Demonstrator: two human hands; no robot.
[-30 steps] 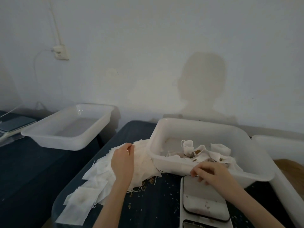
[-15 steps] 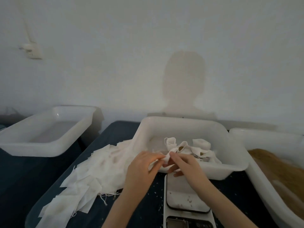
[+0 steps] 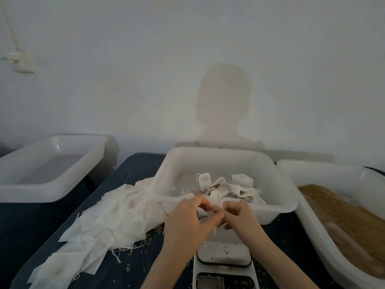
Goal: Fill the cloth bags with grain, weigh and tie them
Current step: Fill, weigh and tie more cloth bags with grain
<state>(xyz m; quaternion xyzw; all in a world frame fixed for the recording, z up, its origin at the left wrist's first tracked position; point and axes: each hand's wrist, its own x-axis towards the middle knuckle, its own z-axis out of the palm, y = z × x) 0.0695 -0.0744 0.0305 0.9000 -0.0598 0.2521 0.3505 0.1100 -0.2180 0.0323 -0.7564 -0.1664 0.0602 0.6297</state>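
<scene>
The small white cloth bag [image 3: 215, 200], thin, limp and light, sits above the grey scale [image 3: 224, 252], its mouth pinched by left hand [image 3: 187, 217] and right hand [image 3: 237, 215]; grip best near the rim.

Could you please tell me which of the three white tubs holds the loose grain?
The tub at far right: brown grain fills it. The middle tub holds cloth bags, and the left tub looks empty.

an empty white tub [image 3: 52, 167] sits on the dark counter [image 3: 129, 170]. above and left of the tub a blurred wall socket [image 3: 19, 61] hangs; right of the tub a head-shaped shadow [image 3: 224, 101] falls on the wall.
</scene>
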